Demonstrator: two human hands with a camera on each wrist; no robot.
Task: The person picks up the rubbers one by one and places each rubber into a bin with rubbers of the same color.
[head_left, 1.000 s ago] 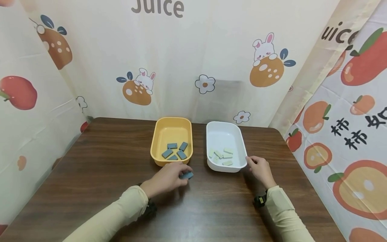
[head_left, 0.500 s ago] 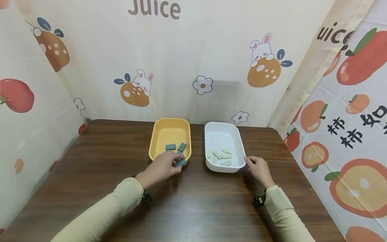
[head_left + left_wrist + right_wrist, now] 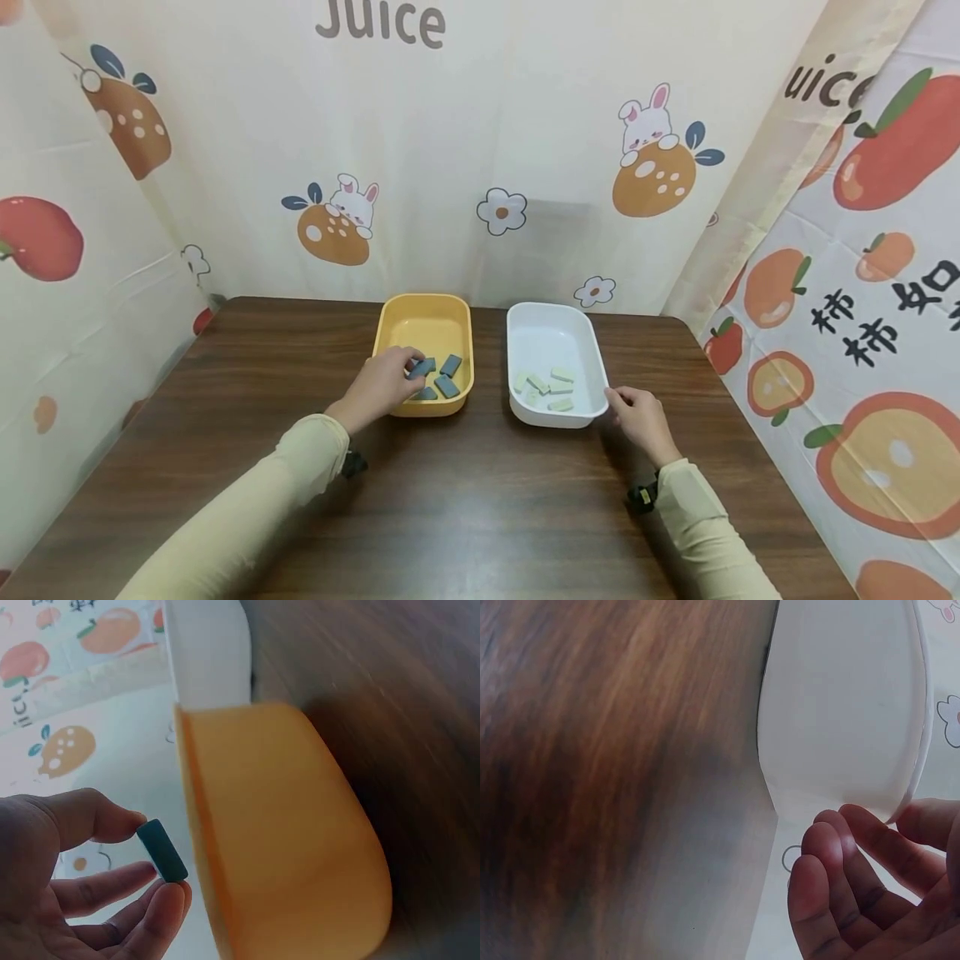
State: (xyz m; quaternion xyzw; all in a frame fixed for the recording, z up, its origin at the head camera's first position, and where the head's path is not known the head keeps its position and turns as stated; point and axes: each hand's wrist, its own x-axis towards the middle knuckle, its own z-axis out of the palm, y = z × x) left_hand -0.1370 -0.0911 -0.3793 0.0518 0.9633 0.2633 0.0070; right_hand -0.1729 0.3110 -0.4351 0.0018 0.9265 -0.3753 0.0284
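My left hand is over the front left of the yellow tub. It pinches a small blue-grey rectangular block between thumb and fingertips, above the rim in the left wrist view. More blue-grey blocks lie inside the tub near its front; the hand hides part of that corner. To the right stands the white tub, with several pale green blocks on its floor. My right hand pinches that tub's front right rim between thumb and index finger; its other fingers curl loosely below.
Both tubs stand side by side toward the far edge of a dark brown wooden table, a narrow gap between them. A fruit-patterned curtain hangs behind the table and along both sides.
My left hand has carried the block from the table in front of the yellow tub, up and leftward to over that tub. My right hand has stayed on the white tub's rim.
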